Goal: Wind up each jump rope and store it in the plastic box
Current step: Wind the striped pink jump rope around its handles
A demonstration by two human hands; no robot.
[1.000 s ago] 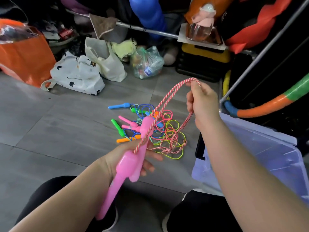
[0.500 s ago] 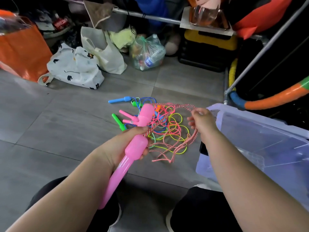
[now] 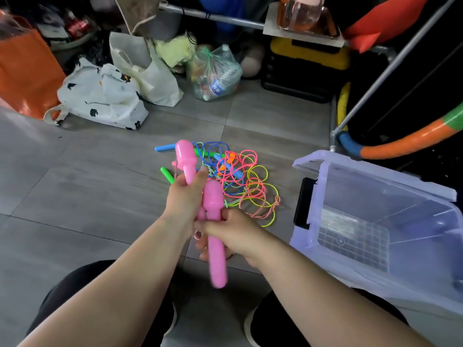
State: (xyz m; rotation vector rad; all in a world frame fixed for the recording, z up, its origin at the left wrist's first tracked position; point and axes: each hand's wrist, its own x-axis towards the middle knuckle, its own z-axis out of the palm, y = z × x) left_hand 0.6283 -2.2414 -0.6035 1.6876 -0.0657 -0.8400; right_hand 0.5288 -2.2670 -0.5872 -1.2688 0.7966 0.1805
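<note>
My right grip (image 3: 235,234) has swung in to meet my left grip (image 3: 184,204), which clasps the upper pink handle (image 3: 186,159), mine now clasping the lower pink handle (image 3: 216,259), the red-and-white cord (image 3: 260,209) slack on the floor (image 3: 100,184) beside the plastic box (image 3: 375,186).

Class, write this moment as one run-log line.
left-hand grip: upper pink handle; right-hand grip: lower pink handle; plastic box: open; other ropes: tangled on floor

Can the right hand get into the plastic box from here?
Probably yes: the plastic box stands open beside the right hand with nothing between them, though the hand grips a pink handle.
</note>
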